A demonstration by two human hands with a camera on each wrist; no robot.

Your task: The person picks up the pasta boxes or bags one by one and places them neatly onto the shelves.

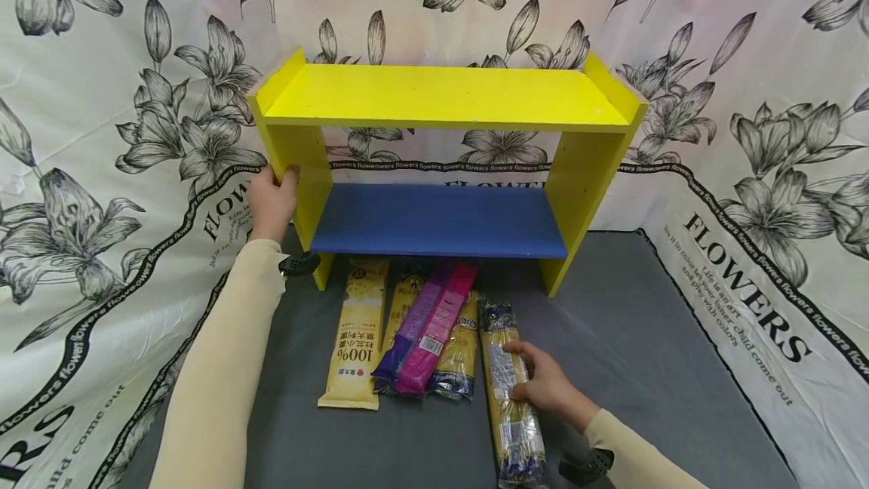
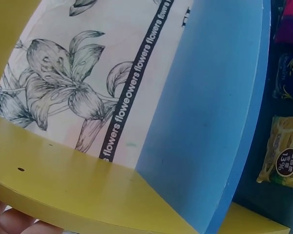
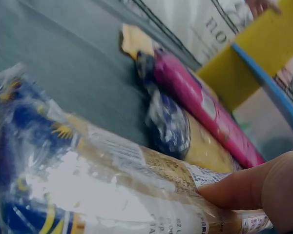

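Observation:
A yellow shelf unit with a blue lower board stands at the back. My left hand grips its left side panel at the front edge; in the left wrist view only part of that hand shows at the lower left corner. On the right, my right hand holds a clear, blue-ended pack of spaghetti, thumb on one side and fingers on the other. The right wrist view has the thumb pressed on the crinkled wrapper.
Left of the held pack lie a yellow pasta packet, a purple-and-pink packet on top of others, and a blue-ended yellow pack. Their far ends reach under the blue board. Flower-printed cloth hangs behind the grey tabletop.

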